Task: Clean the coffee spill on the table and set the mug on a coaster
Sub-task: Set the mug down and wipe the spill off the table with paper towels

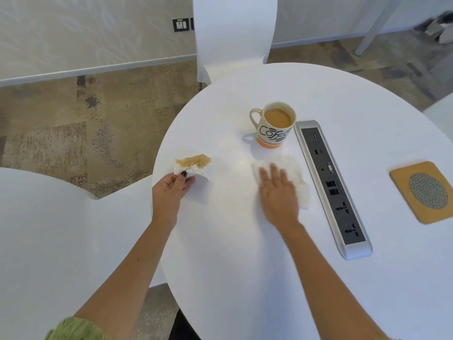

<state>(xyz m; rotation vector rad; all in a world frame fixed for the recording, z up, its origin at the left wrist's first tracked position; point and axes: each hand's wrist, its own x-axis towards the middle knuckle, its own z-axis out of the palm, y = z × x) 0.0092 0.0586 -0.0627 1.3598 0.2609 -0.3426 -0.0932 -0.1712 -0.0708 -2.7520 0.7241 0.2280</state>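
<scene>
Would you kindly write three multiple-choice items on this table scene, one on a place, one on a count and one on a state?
1. Where does the coaster lie?
A. Under the mug
B. Right of the power strip
C. On the chair

2. How many tissues are in use?
A. One
B. Two
C. Four

3. How is the right hand placed?
A. Flat on a tissue
B. Gripping the mug handle
C. Lifted clear of the table

Answers:
1 B: the coaster sits beyond the power strip, apart from the mug.
2 B: the left hand pinches a stained tissue, and a white tissue lies under the right hand.
3 A: its palm presses the white tissue onto the table.
</scene>
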